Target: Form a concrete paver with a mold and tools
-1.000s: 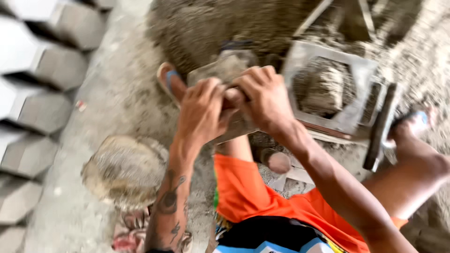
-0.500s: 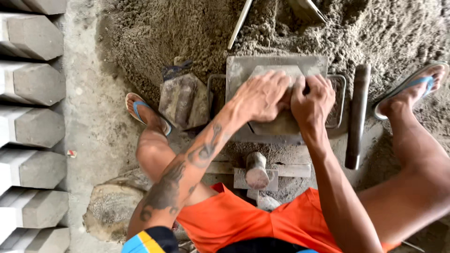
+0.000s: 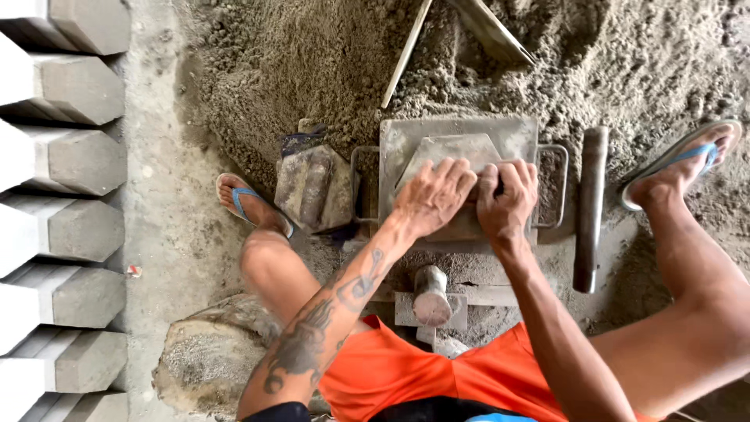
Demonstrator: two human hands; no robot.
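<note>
A square grey metal mould with wire handles on both sides sits on damp sand between my feet. A hexagonal metal plate lies inside it. My left hand and my right hand rest side by side on the plate's near half. The fingers of both hands curl down over the plate. What lies under my palms is hidden.
Hexagonal concrete blocks are stacked along the left. A second hexagonal metal piece lies left of the mould and a thick metal bar lies right of it. A tamper stands near my shorts. A sand pile rises behind.
One second ago both hands held a metal piece to the left of the mould. They have since come onto the plate in the mould, and over the last half second they barely moved.
</note>
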